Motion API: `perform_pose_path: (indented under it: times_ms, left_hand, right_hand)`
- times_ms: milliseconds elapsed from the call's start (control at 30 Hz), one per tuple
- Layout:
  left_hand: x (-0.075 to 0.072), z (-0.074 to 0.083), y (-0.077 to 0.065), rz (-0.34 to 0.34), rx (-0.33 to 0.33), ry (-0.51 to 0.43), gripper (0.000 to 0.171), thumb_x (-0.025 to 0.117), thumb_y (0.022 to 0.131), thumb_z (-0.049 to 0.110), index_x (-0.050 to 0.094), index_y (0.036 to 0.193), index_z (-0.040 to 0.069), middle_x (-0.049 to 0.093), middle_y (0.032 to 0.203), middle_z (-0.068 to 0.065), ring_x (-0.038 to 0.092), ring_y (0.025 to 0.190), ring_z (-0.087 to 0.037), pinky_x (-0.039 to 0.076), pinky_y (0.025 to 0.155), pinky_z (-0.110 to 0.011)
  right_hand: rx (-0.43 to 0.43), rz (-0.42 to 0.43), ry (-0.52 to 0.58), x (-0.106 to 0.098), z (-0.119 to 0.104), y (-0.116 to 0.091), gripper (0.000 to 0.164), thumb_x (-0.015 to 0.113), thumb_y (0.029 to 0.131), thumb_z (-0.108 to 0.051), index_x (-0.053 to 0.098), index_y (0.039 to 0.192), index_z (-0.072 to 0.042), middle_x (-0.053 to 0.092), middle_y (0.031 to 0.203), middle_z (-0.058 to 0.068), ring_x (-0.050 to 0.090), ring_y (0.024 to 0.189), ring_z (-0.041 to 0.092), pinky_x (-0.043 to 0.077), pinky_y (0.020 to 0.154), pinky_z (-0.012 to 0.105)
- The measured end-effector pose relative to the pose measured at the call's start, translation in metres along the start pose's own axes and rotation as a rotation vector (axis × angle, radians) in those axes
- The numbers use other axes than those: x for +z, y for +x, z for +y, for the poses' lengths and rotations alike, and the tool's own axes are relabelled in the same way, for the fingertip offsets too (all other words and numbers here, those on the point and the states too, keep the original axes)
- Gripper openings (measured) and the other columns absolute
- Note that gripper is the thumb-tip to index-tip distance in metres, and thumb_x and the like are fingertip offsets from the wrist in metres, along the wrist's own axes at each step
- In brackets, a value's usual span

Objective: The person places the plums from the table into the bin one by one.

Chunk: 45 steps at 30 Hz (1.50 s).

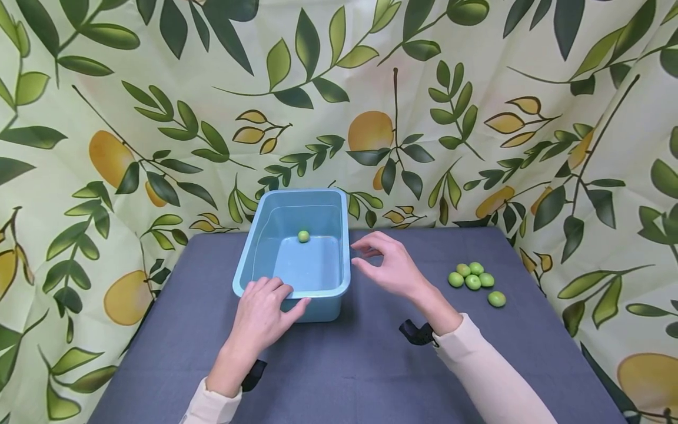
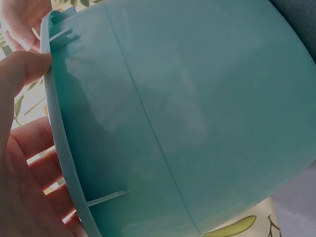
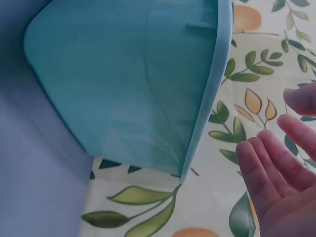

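A light blue plastic tub (image 1: 292, 298) stands on the table, one small round green fruit (image 1: 303, 236) lying inside toward its far end. At its near left corner my left hand (image 1: 265, 312) holds the rim. In the left wrist view, the thumb touches the tub's rim (image 2: 61, 133) and the fingers reach behind it. My right hand (image 1: 389, 265) hovers just beside the tub's right rim, fingers loosely bent and nothing in them. The right wrist view shows that hand (image 3: 281, 182) apart from the tub wall (image 3: 118, 84).
Several more green fruits (image 1: 473, 282) sit grouped on the right of the dark grey table (image 1: 365, 377), with a single fruit (image 1: 497, 299) slightly nearer. Leaf-patterned cloth (image 1: 328, 135) hangs behind and at both sides. Black straps (image 1: 415, 333) are on the wrists.
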<state>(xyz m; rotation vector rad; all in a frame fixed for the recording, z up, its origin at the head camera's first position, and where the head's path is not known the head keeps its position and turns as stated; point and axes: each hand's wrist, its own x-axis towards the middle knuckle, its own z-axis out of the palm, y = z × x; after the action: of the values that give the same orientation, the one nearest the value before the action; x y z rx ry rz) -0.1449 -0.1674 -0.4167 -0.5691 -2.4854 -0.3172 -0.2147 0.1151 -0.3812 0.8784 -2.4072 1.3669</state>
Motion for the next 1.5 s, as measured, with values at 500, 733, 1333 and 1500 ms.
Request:
perform_pose_path:
  times_ms: [500,733,1333,1500]
  left_hand:
    - [0.000,-0.001,0.000,0.002,0.001,-0.004,0.034,0.077,0.083,0.043,0.076,0.084,0.009,0.064,0.079,-0.001,0.055,0.072,-0.024,0.041,0.067,-0.038]
    - [-0.001,-0.001,0.000,0.009,0.004,-0.010,0.034,0.076,0.083,0.043,0.075,0.082,0.009,0.063,0.078,-0.001,0.054,0.071,-0.023,0.041,0.067,-0.038]
    - [-0.001,-0.002,-0.001,0.008,-0.001,-0.014,0.034,0.076,0.083,0.043,0.075,0.083,0.010,0.064,0.079,0.000,0.054,0.071,-0.023,0.041,0.066,-0.037]
    - [0.000,-0.001,0.000,0.008,0.001,-0.015,0.033,0.076,0.083,0.043,0.075,0.083,0.010,0.064,0.079,0.000,0.054,0.071,-0.023,0.041,0.066,-0.037]
  right_hand:
    - [0.046,-0.028,-0.162,-0.022,0.015,-0.027,0.021,0.074,0.091,-0.010,0.073,0.112,-0.010,0.067,0.111,0.001,0.068,0.099,0.019,0.055,0.091,0.038]
    - [0.056,-0.040,-0.222,-0.029,0.020,-0.034,0.022,0.075,0.091,-0.011,0.073,0.112,-0.009,0.066,0.111,0.004,0.067,0.098,0.020,0.055,0.089,0.039]
    - [0.133,-0.090,-0.412,-0.048,0.046,-0.056,0.018,0.074,0.092,-0.016,0.074,0.109,-0.009,0.065,0.105,0.001,0.059,0.090,0.022,0.049,0.076,0.040]
    - [0.139,-0.117,-0.464,-0.054,0.053,-0.061,0.019,0.074,0.092,-0.016,0.074,0.110,-0.009,0.065,0.104,0.003,0.058,0.089,0.021,0.048,0.075,0.040]
